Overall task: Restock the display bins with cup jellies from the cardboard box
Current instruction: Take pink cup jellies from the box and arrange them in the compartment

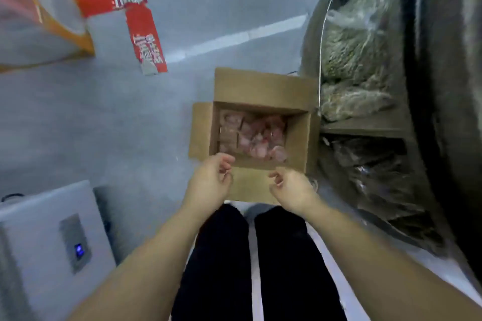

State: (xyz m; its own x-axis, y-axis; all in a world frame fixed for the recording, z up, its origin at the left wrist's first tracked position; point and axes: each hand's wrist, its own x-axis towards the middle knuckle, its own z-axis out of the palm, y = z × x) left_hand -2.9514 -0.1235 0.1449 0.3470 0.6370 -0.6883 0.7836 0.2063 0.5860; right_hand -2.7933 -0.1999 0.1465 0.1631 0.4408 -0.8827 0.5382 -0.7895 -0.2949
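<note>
Grey shop floor, cardboard box [260, 128] open beside shelf of bagged goods [357, 60]. Pink cup jellies [254, 135] lie loose inside. Left hand [211, 182] and right hand [292, 187] hover at near flap, fingers loosely curled, empty. Likely light, slippery film lids; scoop handfuls by cup bodies.

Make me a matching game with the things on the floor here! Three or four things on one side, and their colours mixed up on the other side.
Things:
1. cardboard box
2. cup jellies
3. torn wrapper
4. trousers

Colours:
A. black
B. pink
C. brown
D. red with white letters

Pairs: 1-C, 2-B, 3-D, 4-A

The box stands open on the floor, with the jellies inside it. The wrapper lies on the floor further off, to the left.
</note>
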